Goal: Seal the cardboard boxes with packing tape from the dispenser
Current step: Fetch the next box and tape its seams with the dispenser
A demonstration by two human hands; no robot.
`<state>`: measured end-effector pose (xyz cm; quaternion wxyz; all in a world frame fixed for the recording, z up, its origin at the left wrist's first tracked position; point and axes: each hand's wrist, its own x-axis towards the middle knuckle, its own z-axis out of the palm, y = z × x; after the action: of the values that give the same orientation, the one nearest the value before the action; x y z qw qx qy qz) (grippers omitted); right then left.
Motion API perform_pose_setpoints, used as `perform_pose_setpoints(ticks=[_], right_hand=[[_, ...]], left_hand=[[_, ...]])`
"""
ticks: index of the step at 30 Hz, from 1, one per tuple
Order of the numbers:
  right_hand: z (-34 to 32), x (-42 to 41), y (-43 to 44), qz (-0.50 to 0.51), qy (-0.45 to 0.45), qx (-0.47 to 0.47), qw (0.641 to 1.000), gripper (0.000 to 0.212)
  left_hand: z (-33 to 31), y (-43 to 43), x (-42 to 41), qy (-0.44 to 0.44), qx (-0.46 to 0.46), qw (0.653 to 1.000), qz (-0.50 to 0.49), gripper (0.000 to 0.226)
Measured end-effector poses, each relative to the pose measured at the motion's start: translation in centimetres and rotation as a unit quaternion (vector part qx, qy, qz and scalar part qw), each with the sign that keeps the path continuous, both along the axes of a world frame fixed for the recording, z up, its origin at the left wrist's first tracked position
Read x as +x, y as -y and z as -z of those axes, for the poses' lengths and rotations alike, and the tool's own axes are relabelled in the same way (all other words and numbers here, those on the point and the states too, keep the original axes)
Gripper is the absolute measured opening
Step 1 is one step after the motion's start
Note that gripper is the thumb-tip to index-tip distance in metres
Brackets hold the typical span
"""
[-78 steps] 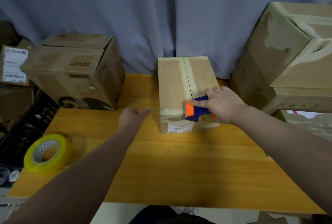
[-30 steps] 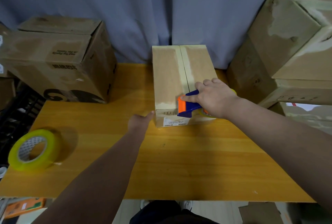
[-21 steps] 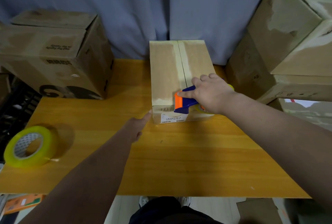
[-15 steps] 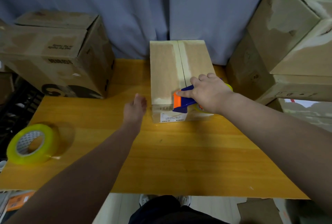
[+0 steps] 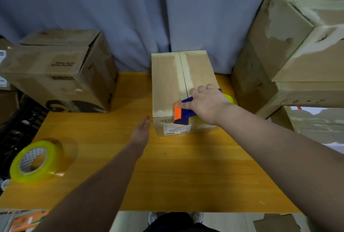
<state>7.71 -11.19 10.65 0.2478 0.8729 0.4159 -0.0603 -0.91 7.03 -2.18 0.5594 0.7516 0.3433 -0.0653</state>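
Seam (image 5: 183, 71) of the cardboard box (image 5: 167, 82) runs straight away from my right hand (image 5: 208, 104), curled round the tape dispenser (image 5: 183, 113) at its near end; left hand (image 5: 141, 132), fingers straight, hovers beside.

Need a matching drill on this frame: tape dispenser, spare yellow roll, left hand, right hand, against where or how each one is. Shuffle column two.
Column 1
1. tape dispenser
2. yellow tape roll
3. left hand
4. right hand

Column 2
A. lies on the near-left part of the table, no hand on it
B. grips the tape dispenser
C. open, beside the near-left corner of the central box, holding nothing
D. at the near end of the central box's top seam

Pairs: 1-D, 2-A, 3-C, 4-B
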Motion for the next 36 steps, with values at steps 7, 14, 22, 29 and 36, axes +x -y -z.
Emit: perform_pose_setpoints(ticks=[7, 14, 22, 29, 36], right_hand=[[-0.1, 0.3, -0.1, 0.001, -0.011, 0.000, 1.000, 0.070], [0.1, -0.2, 0.2, 0.003, -0.007, 0.010, 1.000, 0.071], [0.1, 0.1, 0.2, 0.002, -0.009, 0.013, 1.000, 0.074], [-0.1, 0.5, 0.1, -0.005, -0.021, 0.017, 1.000, 0.072], [-0.2, 0.6, 0.2, -0.017, -0.018, 0.013, 1.000, 0.067]], left_hand=[[-1.7, -4.5, 1.4, 0.156, 0.447, 0.793, 0.383, 0.082], [-1.0, -4.0, 4.6, 0.132, 0.484, 0.750, 0.431, 0.099], [0.7, -4.0, 4.3, 0.191, 0.477, 0.761, 0.396, 0.103], [0.0, -2.5, 2.2, 0.235, 0.487, 0.744, 0.392, 0.063], [-2.3, -1.7, 0.8, 0.164, 0.525, 0.727, 0.411, 0.059]])
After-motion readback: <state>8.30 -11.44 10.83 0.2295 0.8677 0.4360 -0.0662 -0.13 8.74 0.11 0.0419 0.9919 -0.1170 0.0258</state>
